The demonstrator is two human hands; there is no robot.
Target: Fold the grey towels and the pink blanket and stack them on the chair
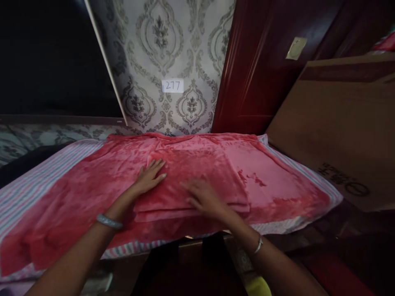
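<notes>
A folded red plush cloth lies in the middle of a larger red plush blanket spread over a striped sheet. My left hand rests flat on the left part of the folded cloth, fingers stretched out. My right hand lies on the cloth's front part, fingers spread and slightly blurred. Each wrist wears a bangle.
A patterned wallpaper panel with a small label reading 277 stands behind. A dark red wooden door is to the right of it. A large cardboard box leans at the right. A dark opening is at the upper left.
</notes>
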